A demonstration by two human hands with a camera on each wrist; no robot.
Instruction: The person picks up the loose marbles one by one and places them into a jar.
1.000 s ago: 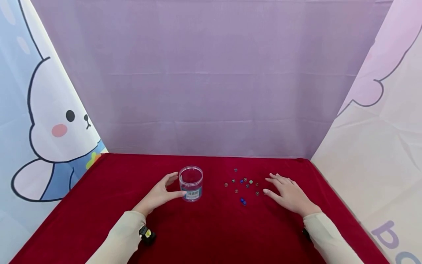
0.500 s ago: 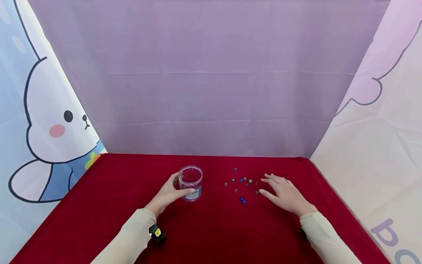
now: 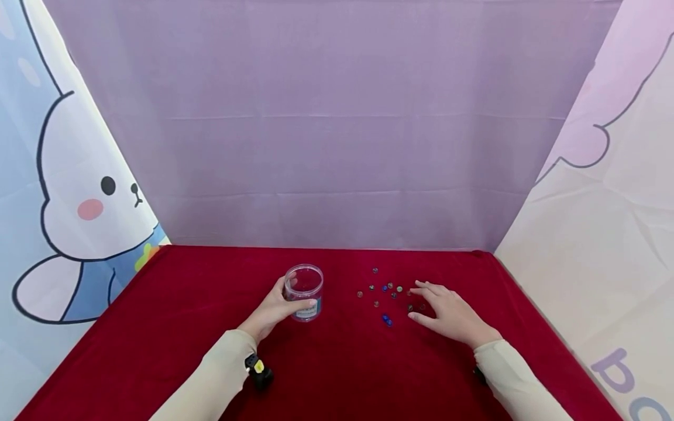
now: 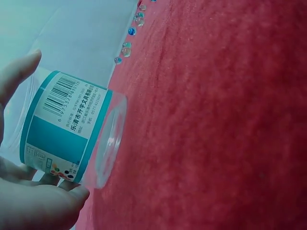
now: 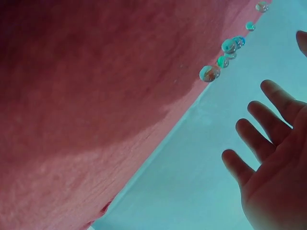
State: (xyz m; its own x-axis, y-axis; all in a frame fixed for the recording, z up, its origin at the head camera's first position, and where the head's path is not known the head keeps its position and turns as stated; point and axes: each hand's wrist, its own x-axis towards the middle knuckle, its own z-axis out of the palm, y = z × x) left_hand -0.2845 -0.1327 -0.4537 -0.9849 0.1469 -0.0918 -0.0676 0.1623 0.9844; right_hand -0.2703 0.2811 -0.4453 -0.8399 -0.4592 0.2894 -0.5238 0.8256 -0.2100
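Note:
A clear plastic jar (image 3: 303,285) stands upright and lidless on the red cloth. My left hand (image 3: 275,310) grips it from the left, thumb across the front and fingers behind. The left wrist view shows its teal and white label (image 4: 64,127) with a barcode. To the right of the jar, several small glass marbles lie scattered, among them a touching pair of blue marbles (image 3: 387,320). My right hand (image 3: 451,314) hovers at the right side of the marbles, palm down with fingers spread and nothing held. Clear marbles (image 5: 230,46) appear beyond its fingertips in the right wrist view.
The red cloth (image 3: 337,368) covers the whole table. A purple curtain (image 3: 337,128) hangs along the back edge. Printed cloth panels stand on both sides, a cartoon rabbit panel (image 3: 79,228) at left and a pale panel (image 3: 605,245) at right.
My left hand has moved right and closed around the jar, its thumb sliding farther across the label. My right hand has shifted slightly left toward the marbles. The jar stays in place.

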